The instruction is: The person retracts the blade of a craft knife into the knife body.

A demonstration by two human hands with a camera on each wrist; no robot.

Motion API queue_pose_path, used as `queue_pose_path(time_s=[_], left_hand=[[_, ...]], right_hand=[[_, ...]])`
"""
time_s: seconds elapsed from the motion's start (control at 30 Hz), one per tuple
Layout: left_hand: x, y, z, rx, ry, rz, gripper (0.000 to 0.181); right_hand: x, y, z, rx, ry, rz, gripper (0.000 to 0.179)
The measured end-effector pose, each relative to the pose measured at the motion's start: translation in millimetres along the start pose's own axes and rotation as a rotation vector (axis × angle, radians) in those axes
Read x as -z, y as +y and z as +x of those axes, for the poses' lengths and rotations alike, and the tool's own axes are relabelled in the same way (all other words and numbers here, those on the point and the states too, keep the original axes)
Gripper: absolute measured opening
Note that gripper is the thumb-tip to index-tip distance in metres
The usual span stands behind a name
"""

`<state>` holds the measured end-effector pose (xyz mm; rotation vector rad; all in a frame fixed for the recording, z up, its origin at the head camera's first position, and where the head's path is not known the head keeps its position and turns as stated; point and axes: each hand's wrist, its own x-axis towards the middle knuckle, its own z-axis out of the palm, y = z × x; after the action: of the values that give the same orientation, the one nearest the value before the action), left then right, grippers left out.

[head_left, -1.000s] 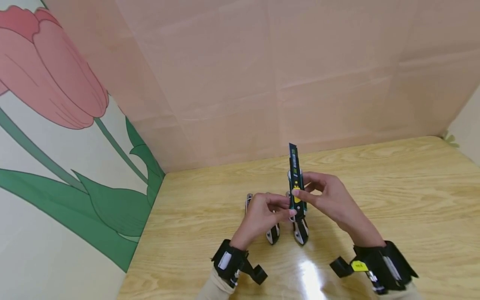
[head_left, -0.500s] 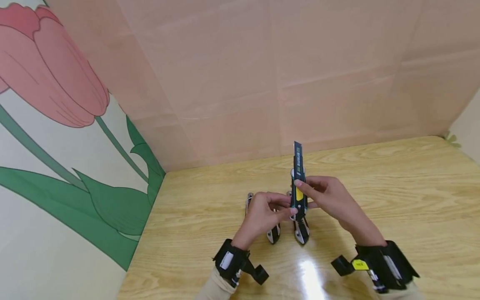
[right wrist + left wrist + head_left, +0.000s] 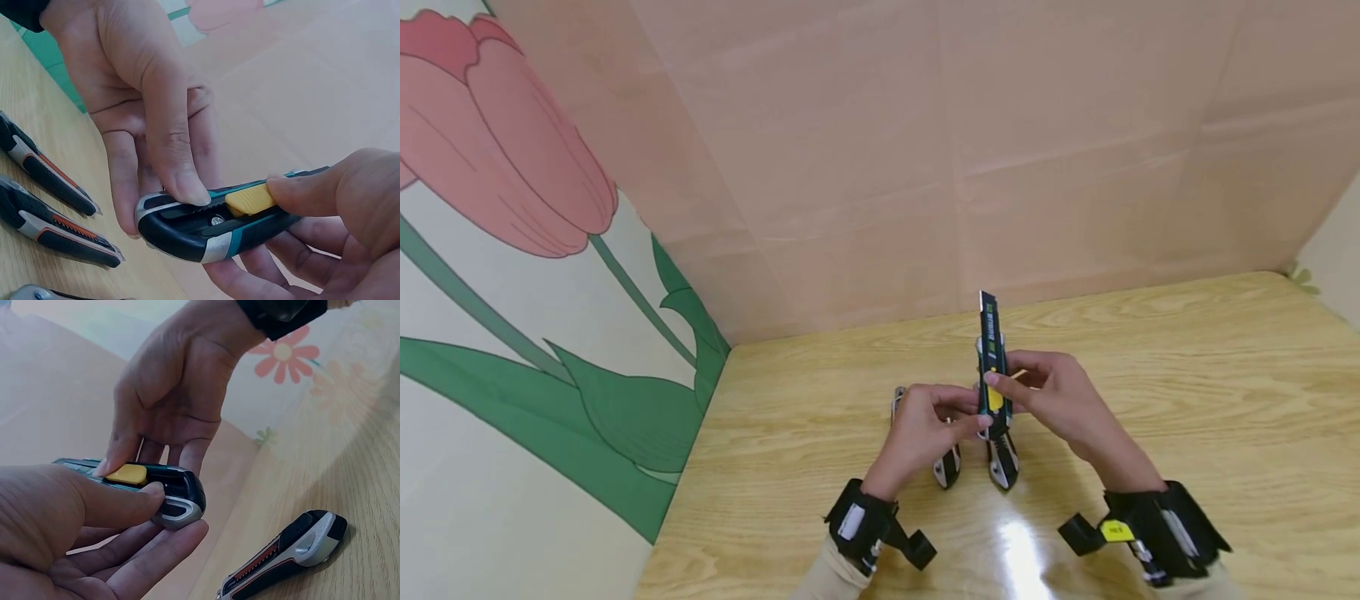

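A black and teal utility knife [image 3: 991, 350] with a yellow slider [image 3: 251, 200] is held above the table, its front end pointing away from me. My left hand [image 3: 928, 425] pinches the rear end between thumb and fingers. From the other side my right hand [image 3: 1067, 400] grips the body, its thumb at the slider and its fingers underneath. Whether bare blade stands out at the front cannot be made out. Below the hands lie more utility knives, among them a black and silver one [image 3: 1002, 462] and another [image 3: 947, 468] partly behind my left hand.
A third knife end [image 3: 897, 400] shows beyond my left hand on the wood-grain table [image 3: 1187, 400]. Pinkish sheeting [image 3: 850, 167] hangs behind the table, and a wall with a painted tulip [image 3: 512, 142] stands at the left.
My right thumb has moved forward along the knife and then back toward the slider. The knife has shifted slightly left since half a second ago. My left hand keeps its pinch.
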<state>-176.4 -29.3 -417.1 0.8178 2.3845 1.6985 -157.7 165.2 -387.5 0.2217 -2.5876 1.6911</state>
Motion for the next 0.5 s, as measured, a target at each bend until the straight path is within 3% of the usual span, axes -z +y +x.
queue_pose_path(time_s=[0.5], left_hand=[[-0.3, 0.5, -0.1, 0.011, -0.008, -0.015, 0.02]], right_hand=[[2.9, 3.9, -0.5, 0.016, -0.026, 0.016, 0.031]])
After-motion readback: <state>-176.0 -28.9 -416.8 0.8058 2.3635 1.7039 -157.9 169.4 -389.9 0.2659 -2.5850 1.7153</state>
